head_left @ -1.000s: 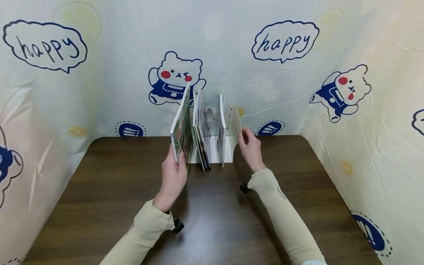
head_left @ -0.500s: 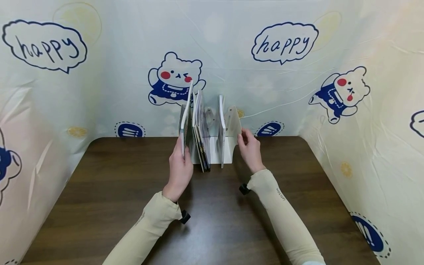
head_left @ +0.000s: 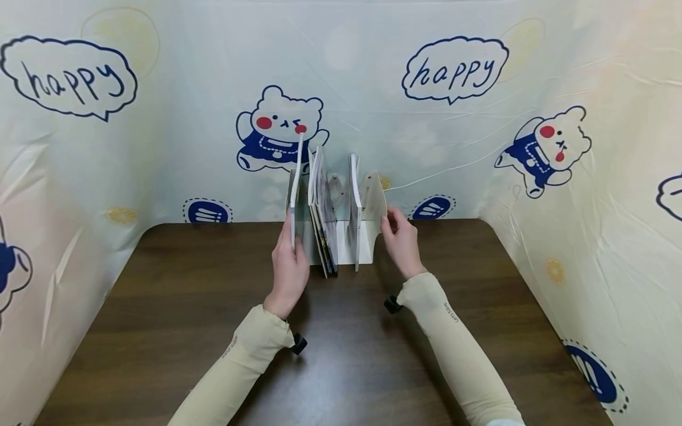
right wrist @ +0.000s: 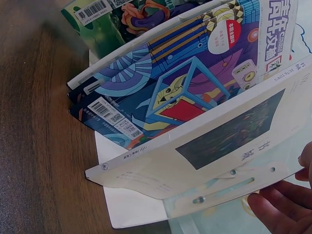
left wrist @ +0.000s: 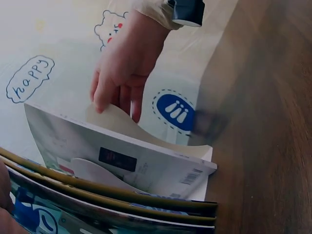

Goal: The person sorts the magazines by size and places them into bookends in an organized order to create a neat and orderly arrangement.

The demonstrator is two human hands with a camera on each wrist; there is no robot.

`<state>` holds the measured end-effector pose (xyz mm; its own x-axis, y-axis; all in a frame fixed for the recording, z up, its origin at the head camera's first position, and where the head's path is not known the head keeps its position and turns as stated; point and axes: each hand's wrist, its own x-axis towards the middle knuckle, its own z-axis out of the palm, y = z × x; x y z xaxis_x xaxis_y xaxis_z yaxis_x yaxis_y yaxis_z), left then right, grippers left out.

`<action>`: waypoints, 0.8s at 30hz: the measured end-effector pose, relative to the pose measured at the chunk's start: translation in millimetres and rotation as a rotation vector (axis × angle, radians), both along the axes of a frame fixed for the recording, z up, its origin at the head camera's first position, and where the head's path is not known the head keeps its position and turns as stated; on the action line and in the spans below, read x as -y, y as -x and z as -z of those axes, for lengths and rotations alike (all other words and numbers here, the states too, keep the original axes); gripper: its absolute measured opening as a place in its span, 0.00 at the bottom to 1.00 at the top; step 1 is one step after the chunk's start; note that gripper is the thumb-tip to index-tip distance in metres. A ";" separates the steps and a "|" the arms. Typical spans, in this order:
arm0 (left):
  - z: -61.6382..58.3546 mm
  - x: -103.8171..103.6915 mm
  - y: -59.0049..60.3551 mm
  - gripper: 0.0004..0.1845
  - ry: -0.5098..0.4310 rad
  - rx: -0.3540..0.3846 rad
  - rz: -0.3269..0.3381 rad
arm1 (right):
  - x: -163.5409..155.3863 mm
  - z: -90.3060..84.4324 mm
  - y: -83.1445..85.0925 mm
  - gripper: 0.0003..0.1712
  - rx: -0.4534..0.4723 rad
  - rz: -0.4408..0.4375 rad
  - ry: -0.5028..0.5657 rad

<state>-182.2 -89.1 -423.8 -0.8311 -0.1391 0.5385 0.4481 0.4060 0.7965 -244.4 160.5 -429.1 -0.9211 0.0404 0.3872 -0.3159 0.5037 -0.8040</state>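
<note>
In the head view a white book rack (head_left: pixel 345 245) stands at the table's far edge. My left hand (head_left: pixel 290 272) grips a book (head_left: pixel 296 177) near its lower front edge, nearly upright beside the rack's left panel. That book's green cover (right wrist: pixel 105 36) shows in the right wrist view. My right hand (head_left: pixel 404 244) pinches the rack's right end panel (head_left: pixel 375 195) between thumb and fingers. Several thin magazines (right wrist: pixel 190 78) stand to the right of the held book. Further right is a white book (right wrist: pixel 234 131), close to the right panel. Whether the held book touches the base is hidden.
The dark wooden table (head_left: pixel 341 355) extends from the rack towards me. Behind it and at both sides hangs a pale cloth (head_left: pixel 362 71) printed with bears and "happy" bubbles. A thin white cord (head_left: pixel 442 176) runs across the cloth to the right.
The held book has moved right and turned more edge-on, against the rack's left side. My left hand has shifted right and slightly away from me. My right hand stays on the panel.
</note>
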 end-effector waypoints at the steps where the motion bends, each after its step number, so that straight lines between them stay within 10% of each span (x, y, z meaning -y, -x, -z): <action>1: 0.8 -0.2 1.1 0.35 -0.004 0.001 0.002 | -0.3 0.1 0.2 0.18 0.001 0.001 0.001; 24: 13.4 -3.7 15.9 0.34 -0.048 -0.002 -0.013 | -0.4 -0.2 0.6 0.17 0.005 0.005 0.012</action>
<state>-198.1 -85.4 -437.2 -0.8281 -0.1754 0.5325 0.4445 0.3732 0.8143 -245.0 160.9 -428.9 -0.9227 0.0495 0.3824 -0.3096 0.4959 -0.8113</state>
